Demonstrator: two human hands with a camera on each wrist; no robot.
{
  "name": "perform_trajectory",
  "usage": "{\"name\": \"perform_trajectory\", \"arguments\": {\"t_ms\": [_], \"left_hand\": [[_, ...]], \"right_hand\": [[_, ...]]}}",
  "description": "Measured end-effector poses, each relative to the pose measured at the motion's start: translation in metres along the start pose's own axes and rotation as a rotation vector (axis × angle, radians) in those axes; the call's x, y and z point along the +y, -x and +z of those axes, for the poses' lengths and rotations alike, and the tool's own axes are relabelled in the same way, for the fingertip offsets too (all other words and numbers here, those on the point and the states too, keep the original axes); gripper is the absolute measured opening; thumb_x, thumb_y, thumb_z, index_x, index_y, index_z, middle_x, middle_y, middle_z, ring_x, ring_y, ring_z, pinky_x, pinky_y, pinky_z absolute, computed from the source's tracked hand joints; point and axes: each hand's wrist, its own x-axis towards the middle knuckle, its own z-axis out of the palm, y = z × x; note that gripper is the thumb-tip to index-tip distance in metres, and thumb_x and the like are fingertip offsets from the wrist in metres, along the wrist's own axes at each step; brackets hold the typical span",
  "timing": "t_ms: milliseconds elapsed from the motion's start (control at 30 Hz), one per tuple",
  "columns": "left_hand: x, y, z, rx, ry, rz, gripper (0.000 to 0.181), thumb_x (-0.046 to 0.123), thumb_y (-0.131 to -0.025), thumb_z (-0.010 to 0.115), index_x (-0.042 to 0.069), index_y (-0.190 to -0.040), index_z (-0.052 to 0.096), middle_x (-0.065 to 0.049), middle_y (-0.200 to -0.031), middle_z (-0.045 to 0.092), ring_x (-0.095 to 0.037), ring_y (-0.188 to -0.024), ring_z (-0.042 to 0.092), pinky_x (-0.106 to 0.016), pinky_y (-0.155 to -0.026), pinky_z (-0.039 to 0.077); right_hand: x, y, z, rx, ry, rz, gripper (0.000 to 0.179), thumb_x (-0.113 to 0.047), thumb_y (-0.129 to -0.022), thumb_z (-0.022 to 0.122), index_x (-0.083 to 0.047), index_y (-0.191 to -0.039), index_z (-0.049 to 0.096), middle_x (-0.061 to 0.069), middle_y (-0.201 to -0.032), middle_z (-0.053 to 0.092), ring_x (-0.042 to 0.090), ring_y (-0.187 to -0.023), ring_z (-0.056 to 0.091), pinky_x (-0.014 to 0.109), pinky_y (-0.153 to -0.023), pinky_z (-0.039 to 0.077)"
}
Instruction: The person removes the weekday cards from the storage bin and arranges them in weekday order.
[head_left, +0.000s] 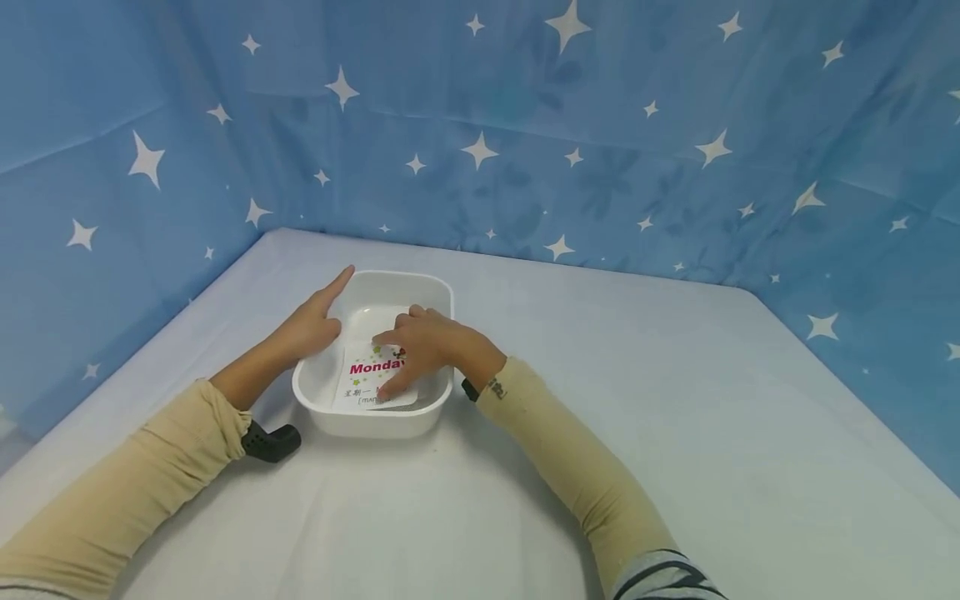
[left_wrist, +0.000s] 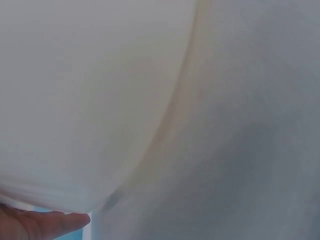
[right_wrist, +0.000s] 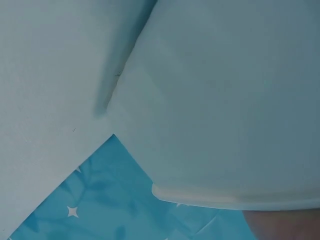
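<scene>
A white plastic basin [head_left: 375,423] stands on the white-covered table. Inside it lies a white card [head_left: 367,383] printed "Monday" in pink letters, with small stars and Chinese text; another card edge shows beneath it. My left hand [head_left: 311,327] holds the basin's left rim, thumb on the inner side and index finger stretched along the rim. In the left wrist view, fingers [left_wrist: 55,225] lie against the rim from outside. Over the right rim reaches my right hand [head_left: 427,343], thumb and index finger spread wide across the card, covering its right part.
A blue curtain with white stars [head_left: 480,150] hangs behind and beside the table [head_left: 637,400]. Black wrist devices [head_left: 273,442] sit under the sleeves, the left one close to the basin's near left side.
</scene>
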Motion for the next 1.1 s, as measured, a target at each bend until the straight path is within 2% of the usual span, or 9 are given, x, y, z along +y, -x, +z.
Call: {"name": "perform_trajectory", "arguments": {"t_ms": [167, 300, 433, 567, 700, 833, 1100], "left_hand": [[-0.001, 0.001, 0.002, 0.006, -0.008, -0.010, 0.084, -0.009, -0.080, 0.032, 0.023, -0.147, -0.005, -0.019, -0.153, 0.004, -0.043, -0.137, 0.011, -0.058, -0.104, 0.025], [0.001, 0.001, 0.003, -0.013, -0.010, -0.037, 0.081, -0.008, -0.082, 0.032, 0.023, -0.147, -0.005, -0.018, -0.153, 0.002, -0.043, -0.137, 0.009, -0.059, -0.106, 0.021], [0.003, 0.002, 0.004, -0.023, -0.015, -0.044, 0.080, -0.007, -0.082, 0.032, 0.020, -0.148, -0.004, -0.020, -0.152, 0.003, -0.045, -0.136, 0.011, -0.060, -0.104, 0.025], [0.005, 0.001, 0.004, -0.019, -0.014, -0.051, 0.080, -0.007, -0.082, 0.032, 0.019, -0.147, -0.005, -0.019, -0.152, 0.001, -0.044, -0.137, 0.009, -0.059, -0.106, 0.022], [0.003, 0.000, 0.004, -0.017, -0.003, -0.066, 0.081, -0.007, -0.081, 0.032, 0.016, -0.146, -0.010, -0.018, -0.152, -0.003, -0.041, -0.138, 0.004, -0.055, -0.109, 0.012], [0.002, -0.002, 0.004, -0.010, 0.000, -0.087, 0.080, -0.006, -0.082, 0.032, 0.013, -0.145, -0.013, -0.019, -0.152, -0.006, -0.042, -0.138, 0.003, -0.055, -0.109, 0.013], [0.003, -0.003, 0.004, -0.010, 0.013, -0.122, 0.077, -0.004, -0.084, 0.032, 0.010, -0.145, -0.015, -0.019, -0.151, -0.007, -0.042, -0.137, 0.003, -0.055, -0.109, 0.013]], "right_hand": [[-0.002, -0.001, 0.004, -0.024, -0.009, 0.052, 0.094, -0.077, -0.058, 0.060, -0.033, -0.139, 0.038, -0.004, -0.121, 0.046, 0.013, -0.103, 0.034, 0.028, -0.087, 0.035], [-0.007, -0.001, 0.006, -0.099, 0.105, 0.102, 0.103, -0.078, -0.058, 0.058, -0.024, -0.142, 0.033, 0.001, -0.124, 0.043, 0.015, -0.106, 0.033, 0.030, -0.092, 0.033], [-0.011, 0.000, 0.005, -0.122, 0.165, 0.133, 0.106, -0.076, -0.059, 0.059, -0.022, -0.145, 0.028, 0.003, -0.129, 0.040, 0.016, -0.108, 0.032, 0.030, -0.094, 0.030], [-0.010, 0.001, 0.003, -0.090, 0.089, 0.143, 0.105, -0.072, -0.060, 0.064, -0.025, -0.145, 0.025, -0.001, -0.131, 0.039, 0.015, -0.109, 0.031, 0.032, -0.094, 0.030], [-0.005, 0.003, -0.001, -0.030, 0.023, 0.086, 0.104, -0.067, -0.064, 0.065, -0.026, -0.147, 0.019, -0.003, -0.137, 0.037, 0.016, -0.111, 0.031, 0.034, -0.095, 0.028], [0.001, 0.007, -0.007, 0.056, -0.009, 0.035, 0.104, -0.062, -0.066, 0.067, -0.027, -0.147, 0.013, -0.002, -0.145, 0.031, 0.017, -0.115, 0.031, 0.036, -0.096, 0.026], [0.024, 0.025, -0.024, 0.187, -0.135, 0.094, 0.102, -0.056, -0.067, 0.071, -0.028, -0.147, 0.013, 0.000, -0.152, 0.021, 0.023, -0.131, 0.024, 0.041, -0.105, 0.022]]}}
